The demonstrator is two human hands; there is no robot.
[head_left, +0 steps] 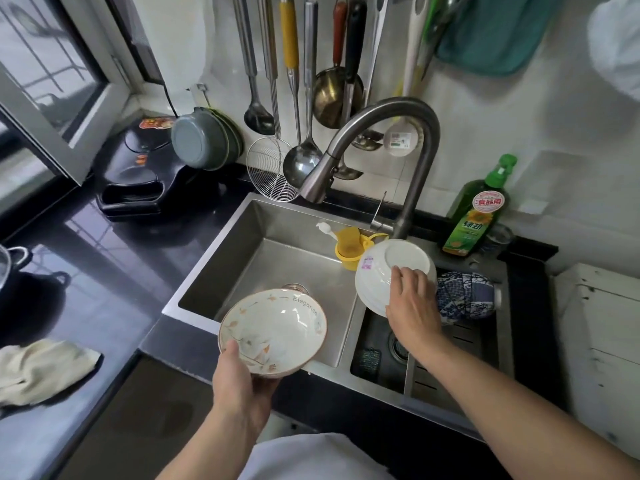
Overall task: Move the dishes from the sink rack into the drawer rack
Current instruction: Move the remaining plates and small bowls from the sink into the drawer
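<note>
My left hand (239, 386) grips a cream bowl with a floral print (273, 329) by its near rim, thumb inside, over the front edge of the sink (277, 251). My right hand (412, 310) holds a white bowl (391, 271), tipped with its base facing me, fingers curled over its edge, above the dark sink rack (460, 344) on the right. A blue-and-white patterned bowl (465, 294) lies on its side in the rack, just right of the white bowl. The drawer rack is out of view.
A curved steel faucet (391, 140) arches over the sink. A yellow holder (349, 249) hangs at the sink's back. A green bottle (476, 209) stands back right. Ladles and a strainer (270, 171) hang on the wall. A cloth (38, 368) lies on the left counter.
</note>
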